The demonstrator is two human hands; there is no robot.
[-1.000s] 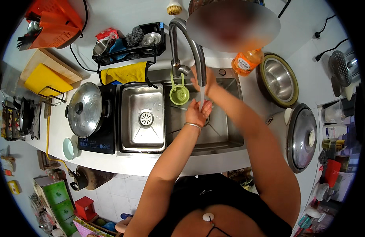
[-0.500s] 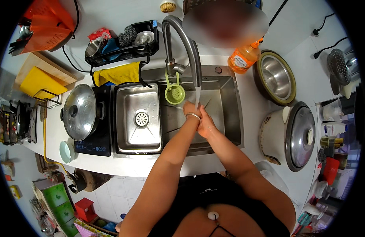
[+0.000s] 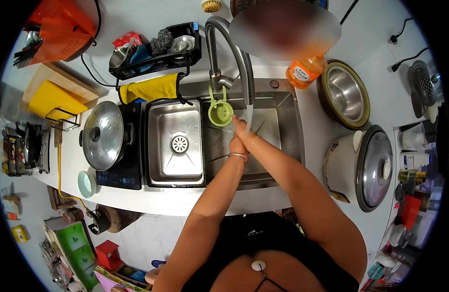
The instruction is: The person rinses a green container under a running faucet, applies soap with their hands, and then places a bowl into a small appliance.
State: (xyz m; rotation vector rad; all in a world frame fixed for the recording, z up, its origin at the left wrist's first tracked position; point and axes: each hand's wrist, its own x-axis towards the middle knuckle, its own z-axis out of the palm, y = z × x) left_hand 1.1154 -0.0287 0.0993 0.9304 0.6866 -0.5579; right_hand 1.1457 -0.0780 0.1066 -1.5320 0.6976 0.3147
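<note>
Both hands are pressed together over the large right basin of the steel sink [image 3: 287, 121]. Water runs from the tall curved faucet [image 3: 247, 82] onto my right hand [image 3: 242, 130] and wrist. That hand lies stretched out against the left one, its tip pointing up and left. My left hand [image 3: 237, 145], with a pale bangle [image 3: 239, 155] at its wrist, rests below and against it; its fingers are mostly hidden. A green strainer cup [image 3: 220, 113] hangs from the faucet base, close beside the right fingertips.
Left of the hands is a smaller basin with a drain [image 3: 180, 143]. A lidded pan [image 3: 103, 136] sits on a black cooktop [image 3: 118, 179]. A yellow cloth [image 3: 151, 89] hangs from a black rack. Rightward stand an orange bottle [image 3: 306, 73], nested bowls [image 3: 345, 95] and a large lidded pot [image 3: 372, 168].
My right hand has slid up and left past the left wrist, now lying above the left hand. The left hand has drawn back slightly. The whole view has shifted a little.
</note>
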